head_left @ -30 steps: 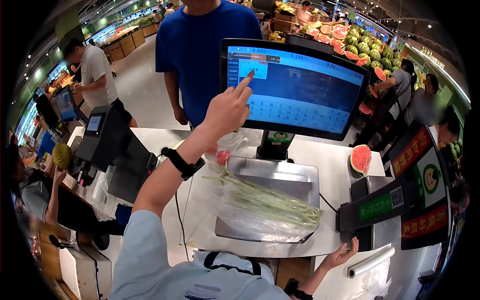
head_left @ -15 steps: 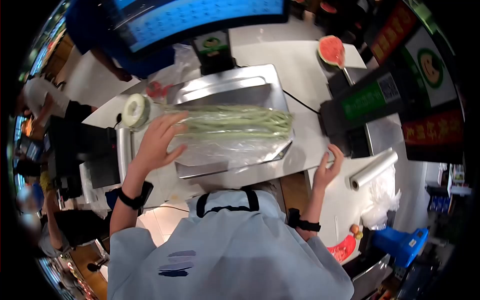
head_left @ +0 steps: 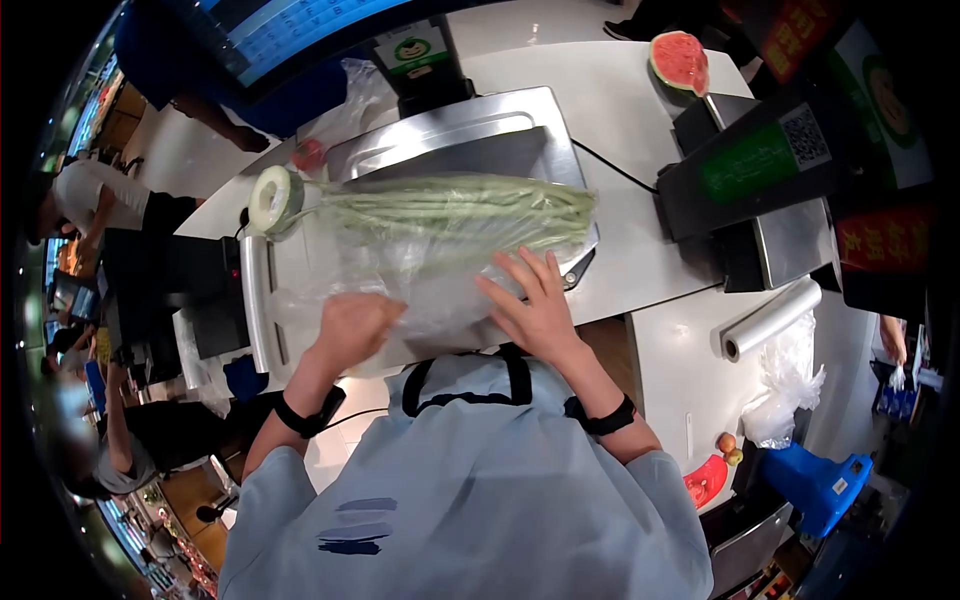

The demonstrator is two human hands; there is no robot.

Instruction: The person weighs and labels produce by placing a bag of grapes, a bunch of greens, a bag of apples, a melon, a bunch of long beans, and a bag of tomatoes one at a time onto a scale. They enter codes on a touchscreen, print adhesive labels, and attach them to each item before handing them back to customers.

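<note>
A bunch of long green beans lies in a clear plastic bag across the steel scale plate. My left hand is closed at the bag's near left edge, its fingertips curled under and hidden. To the right, my right hand rests with fingers spread over the near side of the bag, just below the beans. A roll of pale green tape stands beyond the bag's left end.
Left of the scale lies a film roll beside a black machine. A cut watermelon sits at the far right. Another plastic roll, a blue stool and a dark payment stand are on the right. A co-worker's arm shows far left.
My left hand has come down toward me and closed at the bag. My right hand has moved left from beside the counter edge onto the bag. The view has shifted slightly.
</note>
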